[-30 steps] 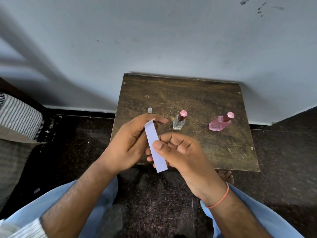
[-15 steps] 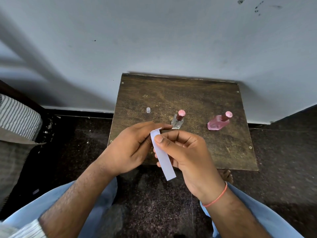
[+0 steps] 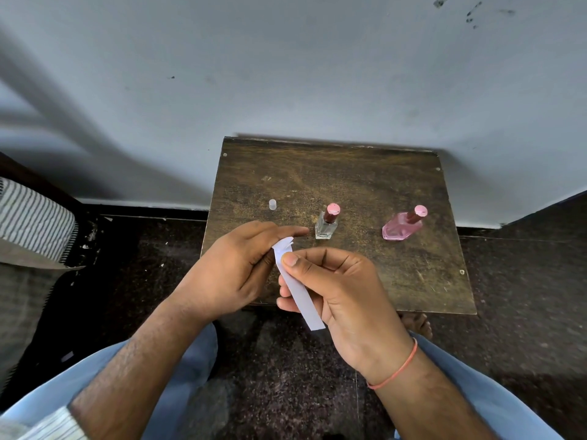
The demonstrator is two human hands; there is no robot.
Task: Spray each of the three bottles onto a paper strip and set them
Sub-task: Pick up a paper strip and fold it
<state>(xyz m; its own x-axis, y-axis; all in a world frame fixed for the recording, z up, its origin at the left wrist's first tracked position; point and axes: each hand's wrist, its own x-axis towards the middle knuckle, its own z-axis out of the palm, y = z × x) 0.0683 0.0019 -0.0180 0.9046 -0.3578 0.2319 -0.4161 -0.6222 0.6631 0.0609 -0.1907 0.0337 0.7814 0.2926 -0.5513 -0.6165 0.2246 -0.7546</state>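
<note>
Over the table's near edge, my right hand [image 3: 336,290] pinches a white paper strip [image 3: 300,296] between thumb and fingers, and the strip hangs down toward me. My left hand [image 3: 235,268] curls around the strip's bent top end, index finger stretched over it; its palm is hidden. A small clear bottle with a pink cap [image 3: 327,222] stands upright on the wooden table [image 3: 413,281], just beyond my hands. A pink bottle with a pink cap [image 3: 403,223] stands to its right. No third bottle is visible.
A small clear cap [image 3: 272,204] stands on the table's left part. The table is pushed against a pale wall. A striped cloth [image 3: 31,223] lies at the far left over the dark floor. My knees in blue trousers are below the hands.
Both hands moved slightly right with the strip. My right thumb slid up toward the strip's top, and the top end is now bent under my left fingers.
</note>
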